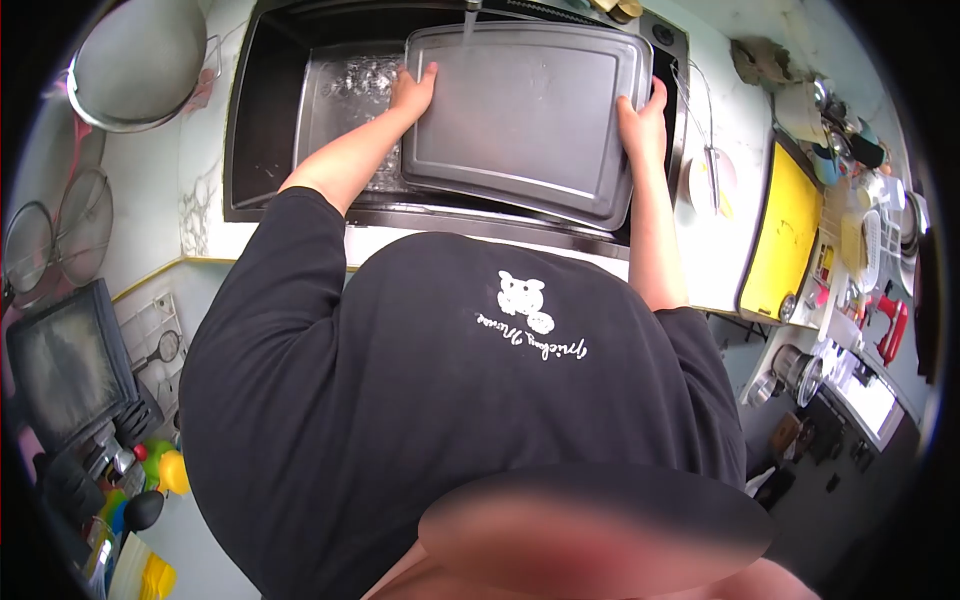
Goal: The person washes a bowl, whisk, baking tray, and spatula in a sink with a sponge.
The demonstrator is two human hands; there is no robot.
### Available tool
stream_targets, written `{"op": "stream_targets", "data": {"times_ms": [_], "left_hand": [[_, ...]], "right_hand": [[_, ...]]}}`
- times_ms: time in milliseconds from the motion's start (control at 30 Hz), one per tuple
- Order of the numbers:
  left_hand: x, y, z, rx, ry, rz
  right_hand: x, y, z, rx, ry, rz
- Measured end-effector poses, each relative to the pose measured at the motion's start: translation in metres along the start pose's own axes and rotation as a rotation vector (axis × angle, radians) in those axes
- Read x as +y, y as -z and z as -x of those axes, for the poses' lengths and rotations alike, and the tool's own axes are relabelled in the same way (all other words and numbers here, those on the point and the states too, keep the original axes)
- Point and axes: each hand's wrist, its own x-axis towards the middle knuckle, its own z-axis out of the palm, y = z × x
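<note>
A dark grey rectangular baking tray [520, 115] is held tilted over the black sink [265, 110]. My left hand [412, 92] grips its left edge, with fingers closed on the rim. At the tray's right edge my right hand [645, 120] is wrapped around the rim. A faucet [473, 5] hangs over the far rim, and what looks like a thin stream of water falls from it onto the tray. In the left part of the sink lies another shallow tray [315, 125], wet and shiny, partly covered by my left forearm and the held tray.
Left of the sink stands a large round metal pan [140, 60], with mesh strainers [85, 230] nearer me. Rightward on the counter are a whisk-like wire tool [712, 175] and a yellow panel [785, 230]. Shelves with kitchenware [860, 235] line the far right.
</note>
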Motion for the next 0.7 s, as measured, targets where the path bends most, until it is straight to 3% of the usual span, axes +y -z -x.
{"op": "stream_targets", "data": {"times_ms": [67,167,467,600,667,700], "left_hand": [[0.004,-0.005,0.003,-0.007,0.033,0.005],[0.020,-0.004,0.013,0.062,0.023,0.017],[0.053,-0.044,0.007,-0.116,0.075,0.143],[0.065,-0.057,0.010,-0.241,0.007,0.379],[0.088,-0.033,0.040,-0.510,0.059,0.728],[0.086,-0.030,0.037,-0.600,0.013,0.737]], "right_hand": [[-0.011,0.013,0.003,-0.059,0.042,-0.011],[-0.009,0.024,0.001,0.021,0.177,0.063],[-0.057,0.101,0.011,0.171,0.313,0.097],[-0.081,0.138,0.031,0.267,0.411,0.134],[-0.090,0.155,0.043,0.326,0.468,0.162],[-0.092,0.165,0.048,0.359,0.494,0.175]]}}
